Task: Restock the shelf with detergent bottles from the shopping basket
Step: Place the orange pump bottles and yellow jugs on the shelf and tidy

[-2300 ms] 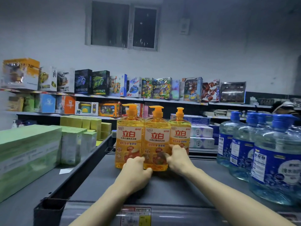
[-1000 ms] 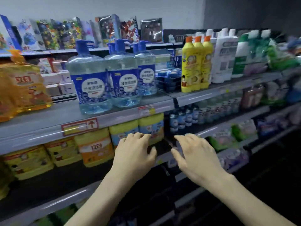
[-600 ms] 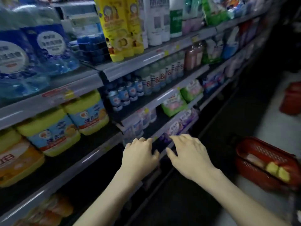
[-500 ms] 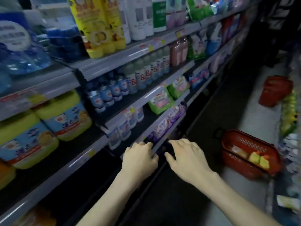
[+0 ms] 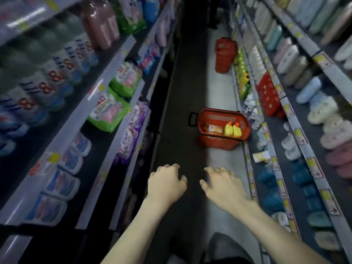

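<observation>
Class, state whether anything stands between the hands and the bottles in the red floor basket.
Nothing visible does. Only aisle floor separates the left hand and right hand from the red basket, whose open top exposes the yellow bottles.

bare aisle floor (image 5: 182, 130) between both hands and red shopping basket (image 5: 219, 142), shelving edges close on left (image 5: 106, 119) and right (image 5: 266, 130), basket top open

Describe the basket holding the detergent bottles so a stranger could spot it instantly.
Look down the aisle floor between the two shelf runs. The nearer red basket stands beside the right-hand shelving. Unlike the farther red basket, it shows yellow bottles with orange caps.
</observation>
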